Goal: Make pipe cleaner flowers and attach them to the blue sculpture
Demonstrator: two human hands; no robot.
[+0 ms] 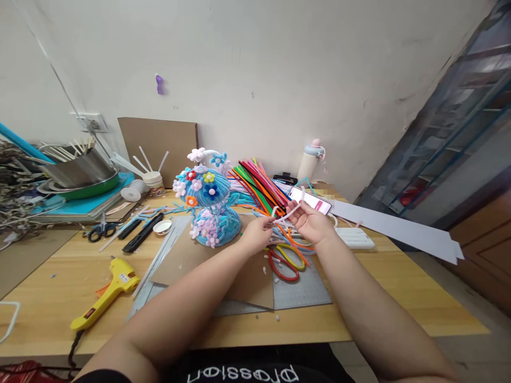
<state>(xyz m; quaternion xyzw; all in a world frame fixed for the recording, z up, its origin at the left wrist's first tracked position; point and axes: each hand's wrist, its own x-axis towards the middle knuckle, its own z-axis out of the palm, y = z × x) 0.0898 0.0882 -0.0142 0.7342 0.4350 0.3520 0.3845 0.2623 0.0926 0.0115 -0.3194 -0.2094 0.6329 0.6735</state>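
Observation:
A pale pipe cleaner (pixel 288 215), bent at both ends, spans the gap between my hands above the table. My left hand (pixel 257 232) pinches its left end. Closed on its right part is my right hand (pixel 310 219), palm partly turned up, just in front of a lit phone (pixel 319 205). Left of my hands stands a blue fuzzy craft piece (pixel 205 192) covered with small coloured flowers, its base resting on cardboard (pixel 247 282). Scissors (pixel 284 270) with red and yellow handles lie below my hands. Behind them spreads a bundle of coloured pipe cleaners (pixel 261 186).
A yellow glue gun (pixel 107 292) lies at the left, near dark-handled scissors (pixel 101 230) and a black cutter (pixel 142 233). A metal bowl (pixel 82 171) stands far left. At the back right are a bottle (pixel 310 162), a white power strip (pixel 355 238) and long white sheets (pixel 395 226).

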